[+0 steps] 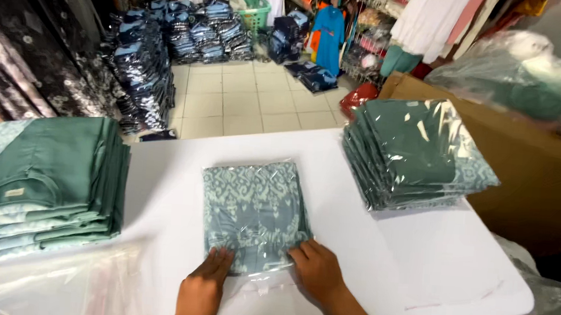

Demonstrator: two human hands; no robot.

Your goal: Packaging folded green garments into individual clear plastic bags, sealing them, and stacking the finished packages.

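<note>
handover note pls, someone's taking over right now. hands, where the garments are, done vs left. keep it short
Left hand: flat, pressing the near edge of the bagged patterned garment; grips nothing.
Right hand: flat on the same bag's near right corner.
The bag lies at the middle of the white table, with its open end toward the person.
Done: stack of bagged green garments at the far right.
Left: the bag's flap looks not yet sealed; the pile of unbagged folded garments sits on the left, with loose clear plastic bags in front of it.
</note>
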